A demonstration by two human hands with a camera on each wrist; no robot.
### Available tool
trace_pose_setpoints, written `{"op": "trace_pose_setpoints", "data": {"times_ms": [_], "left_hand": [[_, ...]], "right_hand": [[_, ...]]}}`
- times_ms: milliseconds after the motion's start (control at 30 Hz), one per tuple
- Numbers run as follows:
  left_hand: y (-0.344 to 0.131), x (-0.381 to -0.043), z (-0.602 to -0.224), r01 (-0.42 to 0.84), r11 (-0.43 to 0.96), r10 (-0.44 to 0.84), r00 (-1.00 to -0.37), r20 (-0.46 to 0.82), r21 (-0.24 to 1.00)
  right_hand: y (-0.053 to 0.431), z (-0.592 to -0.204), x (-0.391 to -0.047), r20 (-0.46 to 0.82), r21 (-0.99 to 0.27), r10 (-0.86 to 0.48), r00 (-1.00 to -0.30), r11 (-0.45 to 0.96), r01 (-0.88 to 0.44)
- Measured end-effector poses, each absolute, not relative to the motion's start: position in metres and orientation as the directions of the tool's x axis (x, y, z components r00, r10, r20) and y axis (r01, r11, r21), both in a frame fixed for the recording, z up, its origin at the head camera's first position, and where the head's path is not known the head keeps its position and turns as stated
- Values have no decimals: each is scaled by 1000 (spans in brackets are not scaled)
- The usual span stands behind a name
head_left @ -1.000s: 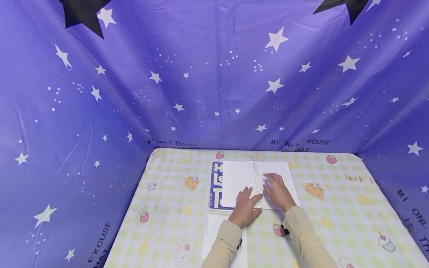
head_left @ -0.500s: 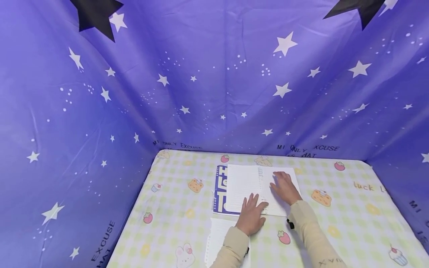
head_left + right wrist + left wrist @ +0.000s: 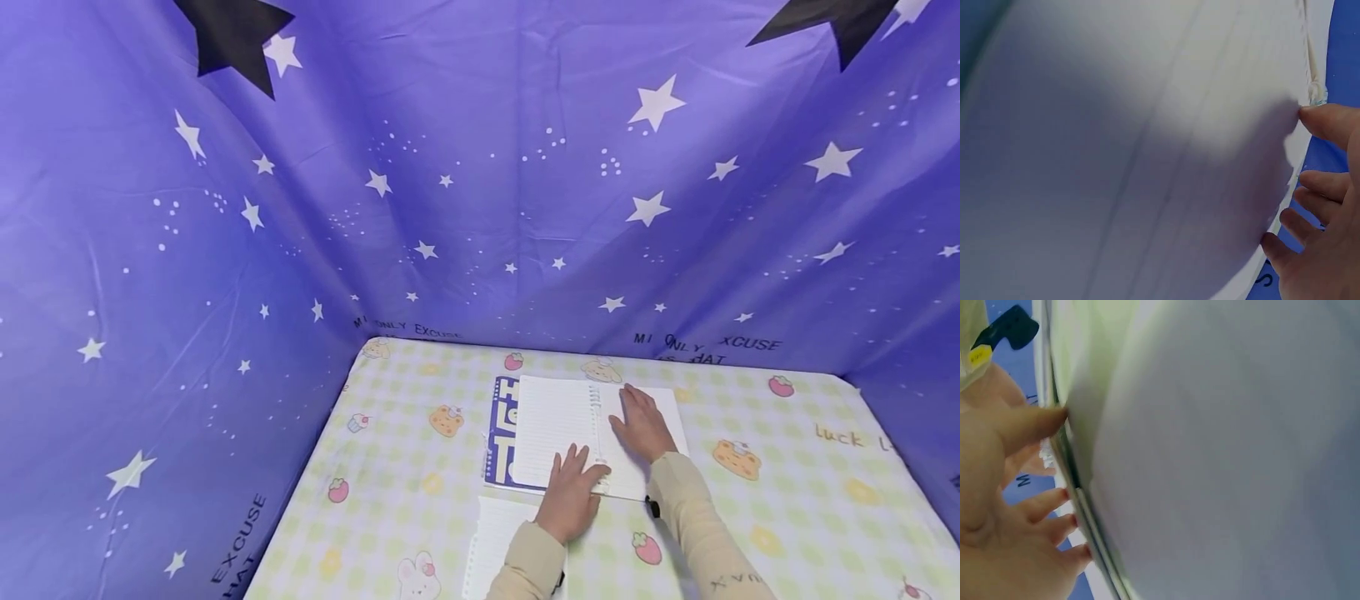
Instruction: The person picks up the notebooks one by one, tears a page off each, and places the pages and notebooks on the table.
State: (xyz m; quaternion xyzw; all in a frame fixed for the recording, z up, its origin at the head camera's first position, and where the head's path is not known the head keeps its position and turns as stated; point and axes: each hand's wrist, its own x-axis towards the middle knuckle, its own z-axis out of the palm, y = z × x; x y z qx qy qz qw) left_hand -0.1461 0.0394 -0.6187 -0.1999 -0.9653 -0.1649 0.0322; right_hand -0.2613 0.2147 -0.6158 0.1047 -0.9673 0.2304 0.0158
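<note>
An open notebook (image 3: 553,429) lies on the table, a lined page on its left and a plain white page (image 3: 660,479) on its right, joined by a white ring binding (image 3: 596,396). My left hand (image 3: 572,498) rests at its lower part, fingers spread on the lined page, thumb reaching to the binding. Flat on the right page lies my right hand (image 3: 643,425), fingers extended. Both hands' fingertips meet the paper in the wrist views. Beneath the notebook's left side shows a blue cover (image 3: 502,450) with large white letters.
A loose sheet with punched holes (image 3: 491,542) lies nearer me, partly under my left sleeve (image 3: 532,562). The checked, cartoon-printed tablecloth (image 3: 405,483) covers the table. A blue star-printed curtain (image 3: 480,208) hangs around the back and sides.
My right hand has moved away from the binding onto the right page and flattened there. The left hand stays near the lower binding. The head view has shifted slightly.
</note>
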Motion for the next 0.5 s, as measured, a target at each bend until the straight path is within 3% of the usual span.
{"op": "trace_pose_setpoints", "data": {"times_ms": [500], "left_hand": [[38, -145, -612, 370, 865, 344, -929, 136, 340]], "right_hand": [[217, -622, -276, 38, -410, -205, -978, 889, -203]]}}
